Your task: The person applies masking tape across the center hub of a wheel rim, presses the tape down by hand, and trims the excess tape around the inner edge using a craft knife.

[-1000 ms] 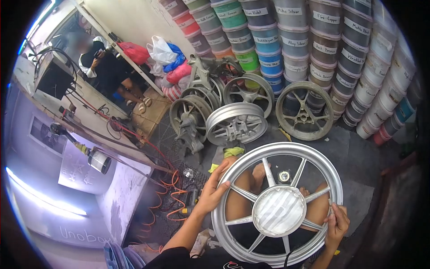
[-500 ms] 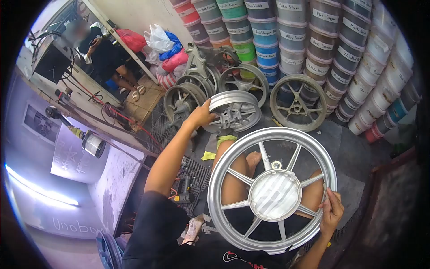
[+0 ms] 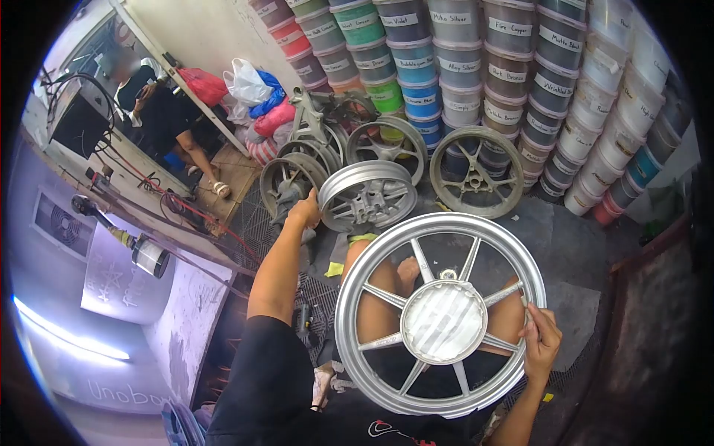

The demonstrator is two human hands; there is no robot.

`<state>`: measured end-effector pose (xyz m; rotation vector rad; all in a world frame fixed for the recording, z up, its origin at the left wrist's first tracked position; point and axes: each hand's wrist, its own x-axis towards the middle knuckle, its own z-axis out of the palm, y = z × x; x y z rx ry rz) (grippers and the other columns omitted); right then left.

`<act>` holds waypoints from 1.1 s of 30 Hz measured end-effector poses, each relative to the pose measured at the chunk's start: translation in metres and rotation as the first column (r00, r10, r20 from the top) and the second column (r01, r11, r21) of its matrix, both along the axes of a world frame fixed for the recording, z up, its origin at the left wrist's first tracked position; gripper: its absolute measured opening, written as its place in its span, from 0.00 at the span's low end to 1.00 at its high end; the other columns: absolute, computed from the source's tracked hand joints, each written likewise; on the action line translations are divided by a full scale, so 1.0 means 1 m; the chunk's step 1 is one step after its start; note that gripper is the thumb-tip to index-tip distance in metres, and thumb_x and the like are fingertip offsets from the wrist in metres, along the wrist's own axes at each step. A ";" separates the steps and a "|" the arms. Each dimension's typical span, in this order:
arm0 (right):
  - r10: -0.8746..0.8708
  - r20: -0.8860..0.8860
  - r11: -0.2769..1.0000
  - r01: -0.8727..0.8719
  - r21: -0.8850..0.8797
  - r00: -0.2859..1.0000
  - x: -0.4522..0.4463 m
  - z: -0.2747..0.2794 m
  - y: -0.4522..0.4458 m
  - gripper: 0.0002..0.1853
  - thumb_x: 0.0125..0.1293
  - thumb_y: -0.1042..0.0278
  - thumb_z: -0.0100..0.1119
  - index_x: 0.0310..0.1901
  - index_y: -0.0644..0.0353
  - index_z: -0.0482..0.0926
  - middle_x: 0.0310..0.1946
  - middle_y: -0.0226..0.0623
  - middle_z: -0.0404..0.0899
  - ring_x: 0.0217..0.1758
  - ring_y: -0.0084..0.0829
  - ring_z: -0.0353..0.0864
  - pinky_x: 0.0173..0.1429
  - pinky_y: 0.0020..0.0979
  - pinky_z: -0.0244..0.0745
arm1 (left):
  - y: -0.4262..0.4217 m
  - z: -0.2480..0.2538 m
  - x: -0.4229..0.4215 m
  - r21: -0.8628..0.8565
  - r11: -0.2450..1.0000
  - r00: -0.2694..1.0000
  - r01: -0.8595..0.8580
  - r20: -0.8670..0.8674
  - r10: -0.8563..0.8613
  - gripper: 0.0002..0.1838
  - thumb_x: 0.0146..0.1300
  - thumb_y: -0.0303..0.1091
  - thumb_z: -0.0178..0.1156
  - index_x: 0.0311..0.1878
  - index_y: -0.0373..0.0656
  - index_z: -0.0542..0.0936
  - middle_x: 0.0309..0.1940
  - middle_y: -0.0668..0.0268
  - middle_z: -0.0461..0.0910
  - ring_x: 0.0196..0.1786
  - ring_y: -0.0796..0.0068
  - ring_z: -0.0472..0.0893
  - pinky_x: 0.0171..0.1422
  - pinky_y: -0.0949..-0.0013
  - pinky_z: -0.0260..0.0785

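Note:
A silver spoked motorcycle wheel rim (image 3: 346,297) stands tilted over my lap. White strips cover its round hub (image 3: 444,322). My right hand (image 3: 542,340) is closed on the right edge of this rim, fingers curled against it. My left hand (image 3: 303,210) reaches forward to the left edge of a second silver wheel (image 3: 370,172), which leans back on the floor with its hub facing me. The left fingers are partly hidden; whether they grip that edge cannot be made out.
Other grey wheels (image 3: 480,137) and metal parts stand behind. Stacked, labelled tubs (image 3: 459,65) line the back wall. Plastic bags (image 3: 275,117) lie by the doorway, where another person (image 3: 160,111) sits. A lit booth (image 3: 111,320) is at left, with a hose-fed tool (image 3: 149,255) above it.
My left hand has shifted left and lower, from over the second wheel's rim to its left edge. My right hand keeps hold of the near rim. The whole view has shifted slightly.

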<state>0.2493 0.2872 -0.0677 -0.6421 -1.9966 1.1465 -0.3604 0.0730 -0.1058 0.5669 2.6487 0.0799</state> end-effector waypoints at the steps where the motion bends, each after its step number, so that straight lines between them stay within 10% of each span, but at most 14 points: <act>1: 0.003 0.000 1.000 -0.003 -0.002 1.000 0.000 0.000 0.000 0.18 0.72 0.79 0.56 0.61 0.65 0.84 0.46 0.42 0.82 0.31 0.21 0.79 0.37 0.24 0.76 | -0.002 -0.003 -0.001 -0.007 1.000 1.000 0.004 -0.017 -0.004 0.51 0.62 0.29 0.60 0.85 0.47 0.44 0.36 0.53 0.89 0.30 0.60 0.89 0.32 0.61 0.83; 33: 0.032 -0.014 0.999 -0.032 -0.012 0.999 -0.005 -0.004 0.004 0.17 0.74 0.74 0.59 0.62 0.64 0.84 0.46 0.40 0.82 0.31 0.20 0.79 0.37 0.24 0.76 | -0.015 0.000 0.011 -0.039 0.999 0.996 -0.032 -0.084 0.028 0.53 0.62 0.35 0.64 0.86 0.48 0.44 0.40 0.47 0.89 0.42 0.56 0.90 0.51 0.55 0.80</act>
